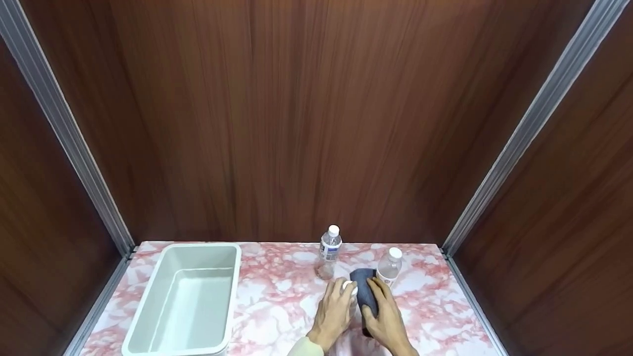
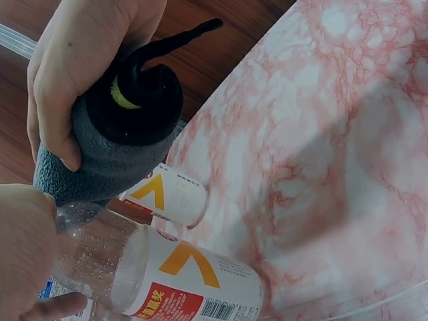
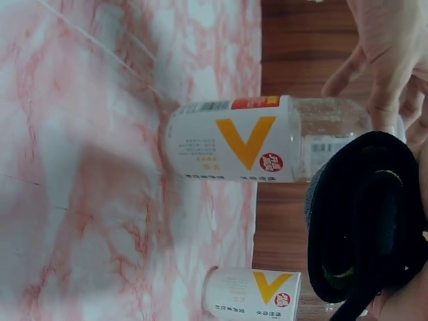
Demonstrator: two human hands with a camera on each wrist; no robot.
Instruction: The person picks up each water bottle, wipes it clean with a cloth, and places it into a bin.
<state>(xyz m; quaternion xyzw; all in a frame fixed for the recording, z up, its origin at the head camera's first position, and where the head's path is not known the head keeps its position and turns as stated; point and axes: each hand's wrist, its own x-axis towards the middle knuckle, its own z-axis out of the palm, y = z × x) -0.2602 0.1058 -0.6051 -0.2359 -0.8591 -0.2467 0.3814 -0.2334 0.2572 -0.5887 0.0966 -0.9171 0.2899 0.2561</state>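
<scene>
My left hand (image 1: 332,312) grips a clear plastic bottle (image 2: 194,274) around its top, near the white cap. That bottle stands on the table and has a white label with an orange V shape. Just to its right, my right hand (image 1: 388,319) holds a rolled grey cloth (image 1: 365,291), thumb on one side and fingers on the other. In the left wrist view the roll's end (image 2: 137,107) is black with a bit of yellow-green inside, and a thin black strip sticks out. In the right wrist view the roll hides most of my right hand.
A second white-labelled bottle (image 1: 389,267) stands right behind the cloth roll. Farther back stands another clear bottle (image 1: 329,252) with a blue and white label. An open pale grey bin (image 1: 236,291) sits on the left of the marbled table (image 1: 267,316). Brown wood-look panels (image 1: 296,123) enclose it.
</scene>
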